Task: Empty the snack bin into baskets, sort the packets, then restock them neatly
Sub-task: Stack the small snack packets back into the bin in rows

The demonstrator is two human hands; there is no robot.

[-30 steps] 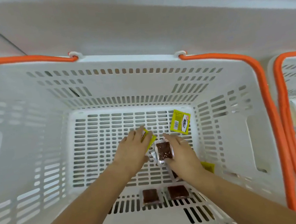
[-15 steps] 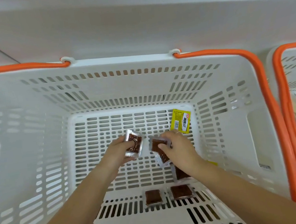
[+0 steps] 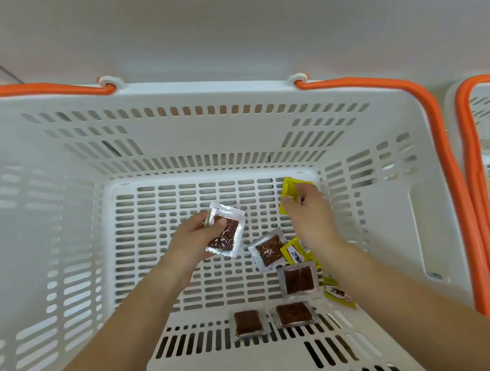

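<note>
Left hand (image 3: pixel 196 240) fingers curl round a small stack of brown packets (image 3: pixel 226 236). Right hand (image 3: pixel 308 212) fingers pinch a yellow packet (image 3: pixel 291 191) it had not yet reached half a second ago. Nearer than both, on the basket (image 3: pixel 201 129) floor: four brown, two yellow packets.

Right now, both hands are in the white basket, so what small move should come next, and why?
Probably lift the yellow packet that the right hand pinches near the basket's far wall. The left hand already holds brown packets, while more brown and yellow ones lie mixed on the floor, still unsorted.
</note>
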